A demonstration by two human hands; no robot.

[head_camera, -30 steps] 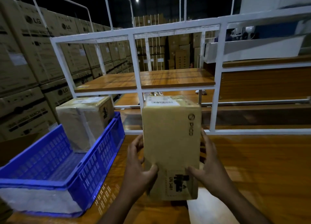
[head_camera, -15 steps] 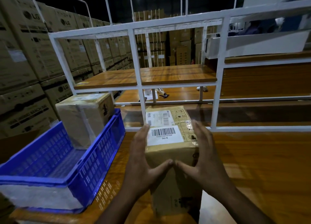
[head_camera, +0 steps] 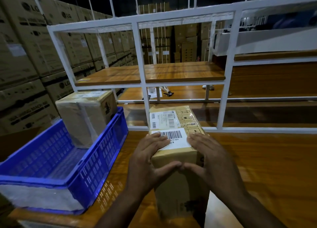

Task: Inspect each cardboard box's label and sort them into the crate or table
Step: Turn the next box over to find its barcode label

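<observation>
A tall cardboard box [head_camera: 181,190] stands upright on the wooden table [head_camera: 267,167], right in front of me. Its top faces up and carries a white barcode label [head_camera: 173,136] and a smaller shipping label. My left hand [head_camera: 147,159] and my right hand [head_camera: 211,157] lie over the near top edge. Their fingers rest straight on the top and partly cover the barcode label; the thumbs meet on the front face. To the left stands a blue plastic crate [head_camera: 96,162] with a second taped cardboard box [head_camera: 85,119] in its far end.
A white metal rack [head_camera: 142,59] with wooden shelves rises just behind the box. Small items lie on the surface behind it. Stacks of large cartons [head_camera: 25,56] fill the left side and the background. The crate's near half holds nothing.
The box went from being held with its side toward me to standing lower with its labelled top in view. Both hands slid from its sides onto the top edge.
</observation>
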